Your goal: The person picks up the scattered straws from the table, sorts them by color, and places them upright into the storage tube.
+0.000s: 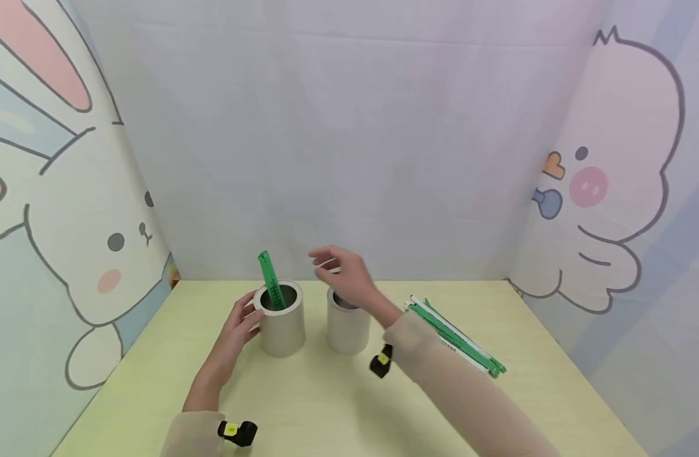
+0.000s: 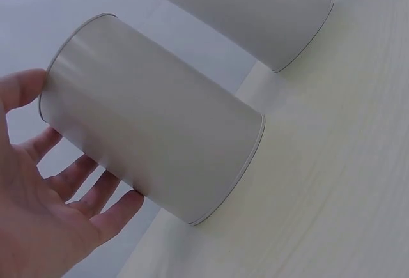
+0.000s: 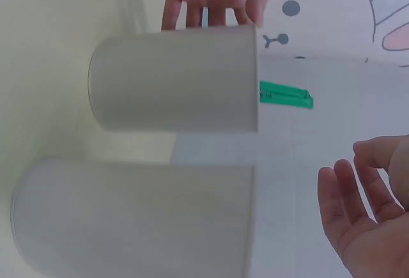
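My left grip (image 1: pixel 232 327) holds the left cup (image 1: pixel 283 333) from its left side, thumb at the rim and fingers spread along the wall. The cup stands upright on the bench (image 1: pixel 304 400), just to the right of that grip. A green stick (image 1: pixel 269 273) stands in it, its lower end inside the mouth and its upper part rising above the rim, tilted a little to the left, higher than my left grip.

My right grip (image 1: pixel 346 273) is partly wide, with loosely bent fingers, the thumb apart from them and only air between. It hangs above the right cup (image 1: pixel 348 333), clear of it in the right wrist view, and the green stick is to its left. The right cup also stands upright on the bench, a small gap away from the left one.

To the right of my right grip, and lower, a pile (image 1: pixel 463 343) of green and white sticks lies slanting on the bench, beyond my right sleeve (image 1: pixel 458 393). A pale curtain (image 1: pixel 326 139) hangs behind both grips; a printed rabbit (image 1: pixel 92 266) is on the left of my left grip.
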Available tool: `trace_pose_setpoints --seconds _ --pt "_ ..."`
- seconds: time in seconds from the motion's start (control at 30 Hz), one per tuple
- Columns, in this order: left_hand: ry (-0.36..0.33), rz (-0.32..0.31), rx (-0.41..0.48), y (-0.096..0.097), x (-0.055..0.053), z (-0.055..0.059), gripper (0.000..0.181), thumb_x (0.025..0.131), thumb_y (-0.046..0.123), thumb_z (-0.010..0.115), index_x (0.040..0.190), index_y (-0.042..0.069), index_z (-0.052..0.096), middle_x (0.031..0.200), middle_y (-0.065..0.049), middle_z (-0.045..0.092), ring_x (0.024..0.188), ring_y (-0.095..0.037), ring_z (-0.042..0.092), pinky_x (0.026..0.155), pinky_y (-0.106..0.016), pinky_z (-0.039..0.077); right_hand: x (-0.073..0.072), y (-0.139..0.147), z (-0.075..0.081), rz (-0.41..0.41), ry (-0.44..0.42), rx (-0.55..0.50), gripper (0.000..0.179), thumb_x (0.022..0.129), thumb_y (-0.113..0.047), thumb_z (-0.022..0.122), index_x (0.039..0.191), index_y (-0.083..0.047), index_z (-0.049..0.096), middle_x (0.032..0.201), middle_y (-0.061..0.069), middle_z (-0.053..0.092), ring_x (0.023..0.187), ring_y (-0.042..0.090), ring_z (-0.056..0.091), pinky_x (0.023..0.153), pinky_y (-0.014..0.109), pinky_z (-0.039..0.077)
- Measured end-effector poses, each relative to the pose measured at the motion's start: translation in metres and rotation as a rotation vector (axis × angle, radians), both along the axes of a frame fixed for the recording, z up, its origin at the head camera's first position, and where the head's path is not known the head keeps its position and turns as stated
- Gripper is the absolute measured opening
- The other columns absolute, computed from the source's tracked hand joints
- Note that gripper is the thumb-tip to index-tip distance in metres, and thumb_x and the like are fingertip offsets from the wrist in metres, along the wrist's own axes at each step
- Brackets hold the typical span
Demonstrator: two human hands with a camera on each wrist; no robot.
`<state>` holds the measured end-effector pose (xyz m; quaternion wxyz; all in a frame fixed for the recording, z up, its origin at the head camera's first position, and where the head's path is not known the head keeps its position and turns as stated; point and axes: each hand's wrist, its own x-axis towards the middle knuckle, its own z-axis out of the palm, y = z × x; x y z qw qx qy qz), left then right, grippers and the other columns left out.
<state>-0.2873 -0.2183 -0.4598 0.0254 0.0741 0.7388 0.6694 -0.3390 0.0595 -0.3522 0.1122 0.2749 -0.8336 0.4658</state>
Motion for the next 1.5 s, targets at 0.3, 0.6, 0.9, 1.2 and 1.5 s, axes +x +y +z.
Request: trace_pose_setpoints --seconds 0.3,0.6,0.9,1.2,1.5 --pt "0.017 -0.005 0.000 0.002 -0.002 0.001 0.069 0.112 0.047 0.050 0.170 0.026 0.018 0.172 -0.015 0.024 0.160 -0.039 0.022 0.127 -0.065 0.028 -0.002 0.126 0.008 -0.109 0.016 0.234 0.033 0.099 -0.002 0.071 0.131 -0.009 0.072 0.119 0.013 0.075 0.103 0.028 0.075 0.087 0.039 0.065" --pt "0.017 -0.001 0.000 0.000 0.002 -0.002 0.069 0.112 0.047 0.049 0.170 0.027 0.017 0.172 -0.015 0.024 0.161 -0.038 0.020 0.126 -0.065 0.027 0.002 0.218 -0.032 -0.224 -0.059 0.400 0.032 0.098 0.004 0.066 0.130 0.000 0.070 0.114 0.019 0.073 0.100 0.035 0.073 0.084 0.048 0.064" --pt "0.013 0.003 0.003 0.000 0.003 -0.002 0.068 0.112 0.047 0.049 0.170 0.027 0.018 0.172 -0.014 0.024 0.161 -0.038 0.020 0.127 -0.065 0.027 0.008 0.280 -0.084 -0.289 -0.121 0.502 0.030 0.093 0.007 0.068 0.122 0.005 0.072 0.107 0.022 0.074 0.093 0.036 0.074 0.078 0.049 0.065" --pt "0.020 0.005 0.006 0.000 0.003 -0.002 0.067 0.113 0.045 0.048 0.170 0.027 0.018 0.172 -0.014 0.024 0.161 -0.038 0.020 0.127 -0.065 0.027 0.011 0.293 -0.108 -0.316 -0.200 0.529 0.029 0.090 0.008 0.070 0.119 0.006 0.074 0.101 0.016 0.074 0.090 0.032 0.073 0.083 0.052 0.063" --pt "0.011 0.002 0.009 0.001 0.002 -0.001 0.067 0.113 0.045 0.048 0.170 0.027 0.019 0.172 -0.013 0.025 0.161 -0.037 0.020 0.127 -0.065 0.026 0.010 0.288 -0.119 -0.309 -0.223 0.535 0.028 0.091 0.008 0.070 0.118 0.005 0.075 0.099 0.013 0.073 0.091 0.029 0.070 0.078 0.047 0.062"
